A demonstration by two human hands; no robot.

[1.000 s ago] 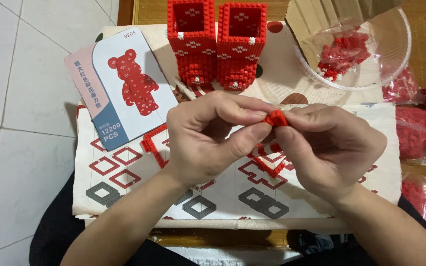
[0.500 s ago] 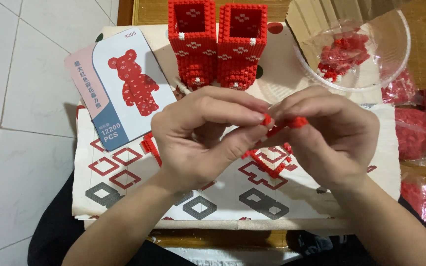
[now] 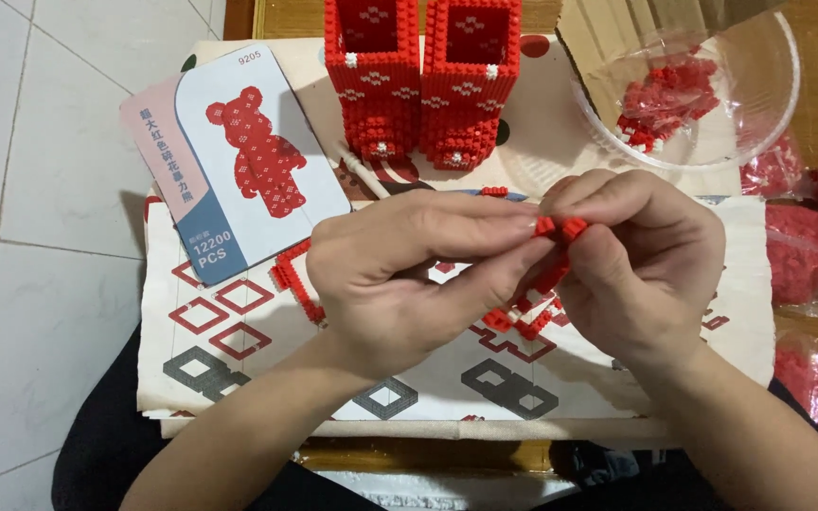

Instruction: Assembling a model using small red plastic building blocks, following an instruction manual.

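Tiny red bricks (image 3: 560,227) sit pinched between my two hands, held up above the patterned cloth (image 3: 239,360) that covers my lap board. A second ago they looked like one small clump at my fingertips; half a second ago a bit stood out to the right; now two little studded pieces show side by side, touching, at the tips. I judge that I am pressing one piece onto the other, and that the join is close but not yet seated, though my fingers hide the contact.

My left hand (image 3: 409,274) is curled, thumb and forefinger clamped on the left piece. My right hand (image 3: 646,265) is clenched round the right piece and a longer red strip (image 3: 549,279) that runs down under my thumb.

Both hands have drifted a little to the right and up since the earlier pictures; nothing else has moved. On the cloth below lie loose red brick segments (image 3: 291,279). Beyond them stand two red brick towers (image 3: 423,85), hollow on top, beside the instruction card with a red bear (image 3: 239,161). A clear plastic bowl (image 3: 759,123) of red bricks sits at the upper right, with bags of red bricks (image 3: 797,255) along the right edge.
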